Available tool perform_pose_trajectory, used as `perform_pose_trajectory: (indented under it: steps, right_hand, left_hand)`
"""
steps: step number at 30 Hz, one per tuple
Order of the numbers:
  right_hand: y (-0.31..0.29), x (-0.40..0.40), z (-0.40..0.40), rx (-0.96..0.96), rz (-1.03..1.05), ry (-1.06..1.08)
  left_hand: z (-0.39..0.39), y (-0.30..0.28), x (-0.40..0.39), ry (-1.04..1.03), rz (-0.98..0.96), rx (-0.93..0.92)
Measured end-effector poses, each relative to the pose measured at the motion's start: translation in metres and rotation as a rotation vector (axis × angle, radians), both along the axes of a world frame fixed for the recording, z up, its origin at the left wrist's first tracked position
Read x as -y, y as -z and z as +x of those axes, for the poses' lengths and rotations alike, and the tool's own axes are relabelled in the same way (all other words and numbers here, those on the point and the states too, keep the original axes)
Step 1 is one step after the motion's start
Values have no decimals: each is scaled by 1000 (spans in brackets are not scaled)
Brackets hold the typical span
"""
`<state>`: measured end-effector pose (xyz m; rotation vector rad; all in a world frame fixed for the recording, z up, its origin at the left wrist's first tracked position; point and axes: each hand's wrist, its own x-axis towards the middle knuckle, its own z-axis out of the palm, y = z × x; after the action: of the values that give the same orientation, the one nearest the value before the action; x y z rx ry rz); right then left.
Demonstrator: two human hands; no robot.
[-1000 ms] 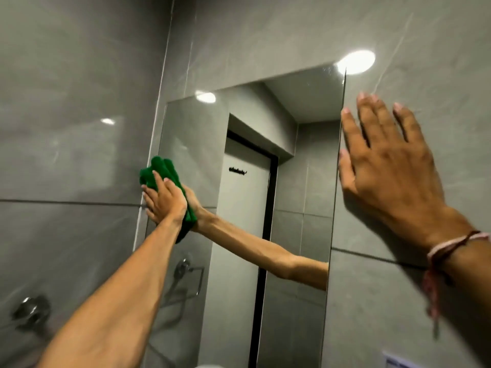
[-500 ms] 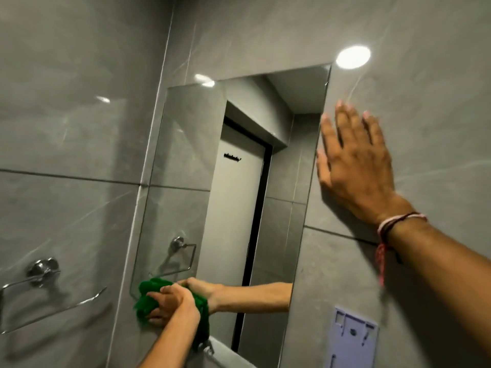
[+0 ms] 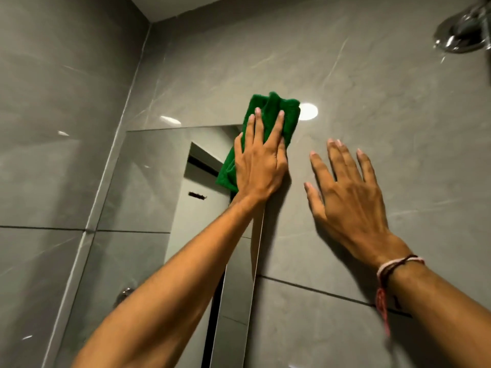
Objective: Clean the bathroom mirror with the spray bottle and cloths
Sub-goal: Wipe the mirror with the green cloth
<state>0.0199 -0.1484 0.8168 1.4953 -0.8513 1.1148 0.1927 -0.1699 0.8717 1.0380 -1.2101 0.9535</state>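
In the head view, the left hand (image 3: 261,166) was stretched upward, fingers straight, pressing the green cloth (image 3: 268,112) flat over the top right corner of the mirror (image 3: 148,181). The right hand (image 3: 348,197) lay flat with fingers spread on the wall (image 3: 385,88), just beside the left hand.

Two hands are in view, the left hand (image 3: 261,168) and the right hand (image 3: 348,197). There is one green cloth (image 3: 271,107), one mirror (image 3: 148,181) and one chrome shower head (image 3: 462,35). One bundle of thread wristbands (image 3: 396,264) circles a wrist; its strands are too fine to count. One round lamp glare (image 3: 308,111) shows on the tiles. The mirror reflects one door (image 3: 196,224) bearing one dark hook rack (image 3: 197,195).
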Motion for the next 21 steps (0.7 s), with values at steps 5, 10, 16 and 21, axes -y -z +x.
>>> perform_pose_trajectory:
  steps: [5, 10, 16, 21]
  right_hand:
    - [9, 0, 7, -14, 2, -3]
    - [45, 0, 33, -148, 61, -4]
    - [79, 4, 47, -212, 100, -33]
    - [81, 7, 46, -210, 86, -48]
  left_hand:
    - [24, 96, 5, -42, -17, 151]
    - [86, 213, 2, -75, 111, -173]
    - [120, 413, -8, 30, 240, -1132]
    - [48, 459, -11, 79, 257, -1468]
